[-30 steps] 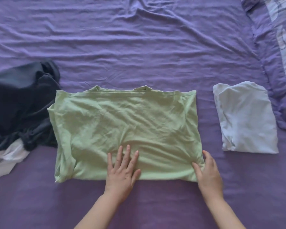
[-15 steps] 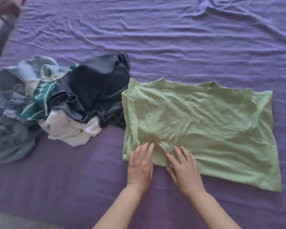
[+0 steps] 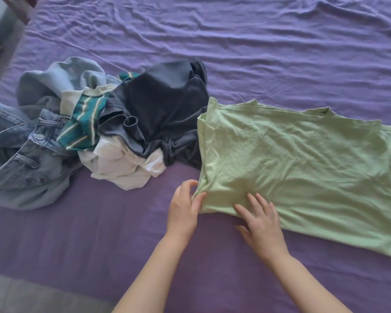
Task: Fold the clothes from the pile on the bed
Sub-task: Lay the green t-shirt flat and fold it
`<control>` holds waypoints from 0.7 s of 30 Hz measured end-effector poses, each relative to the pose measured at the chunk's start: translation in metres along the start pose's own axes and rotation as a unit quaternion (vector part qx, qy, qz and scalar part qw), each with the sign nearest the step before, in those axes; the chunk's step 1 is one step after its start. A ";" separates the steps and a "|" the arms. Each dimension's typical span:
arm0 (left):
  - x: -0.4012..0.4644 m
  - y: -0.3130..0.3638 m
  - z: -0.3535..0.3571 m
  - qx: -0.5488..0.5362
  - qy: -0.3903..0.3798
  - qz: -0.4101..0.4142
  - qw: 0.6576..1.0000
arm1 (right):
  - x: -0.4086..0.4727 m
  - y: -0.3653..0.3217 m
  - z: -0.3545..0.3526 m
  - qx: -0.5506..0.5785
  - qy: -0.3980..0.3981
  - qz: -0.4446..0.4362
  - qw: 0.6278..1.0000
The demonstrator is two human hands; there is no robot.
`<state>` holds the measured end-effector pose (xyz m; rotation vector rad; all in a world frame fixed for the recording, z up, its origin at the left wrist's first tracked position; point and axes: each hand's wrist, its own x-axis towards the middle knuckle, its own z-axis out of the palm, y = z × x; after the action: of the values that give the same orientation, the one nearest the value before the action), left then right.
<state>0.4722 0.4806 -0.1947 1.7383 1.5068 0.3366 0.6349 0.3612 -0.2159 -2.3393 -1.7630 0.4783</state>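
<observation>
A light green shirt (image 3: 303, 168), partly folded into a wide rectangle, lies flat on the purple bed sheet (image 3: 235, 41) at the right. My left hand (image 3: 185, 208) pinches the shirt's near left corner between thumb and fingers. My right hand (image 3: 261, 224) rests flat with spread fingers on the shirt's near edge, just right of that corner. To the left sits the clothes pile (image 3: 99, 132): a dark navy garment, a white one, a green striped one, a pale blue one and blue jeans.
The bed's near edge and grey floor (image 3: 32, 294) show at the bottom left. A dark piece of furniture (image 3: 20, 5) stands at the top left corner beyond the bed.
The view has swung left, bringing the pile into sight and hiding the folded white garment. Both hands slid left along the shirt's near edge; my left hand now pinches its left corner.
</observation>
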 end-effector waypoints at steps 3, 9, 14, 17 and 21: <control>0.013 0.000 -0.002 0.030 -0.054 -0.049 0.997 | 0.004 -0.005 0.001 -0.001 0.035 0.011 0.999; 0.022 0.012 0.018 0.158 -0.014 -0.112 0.981 | 0.008 0.004 0.000 0.073 0.086 -0.006 0.994; 0.032 0.015 0.032 0.088 -0.032 -0.180 0.979 | 0.003 0.022 -0.004 0.070 0.067 0.016 0.995; 0.025 0.009 0.031 0.053 -0.008 -0.111 0.992 | 0.004 0.028 -0.008 0.076 0.055 -0.007 0.996; 0.007 -0.003 0.015 0.069 -0.011 -0.061 0.996 | -0.012 0.027 -0.015 0.083 0.012 -0.064 0.994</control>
<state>0.4816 0.4806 -0.2090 1.7393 1.6449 0.1523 0.6614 0.3425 -0.2087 -2.0977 -1.7761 0.5507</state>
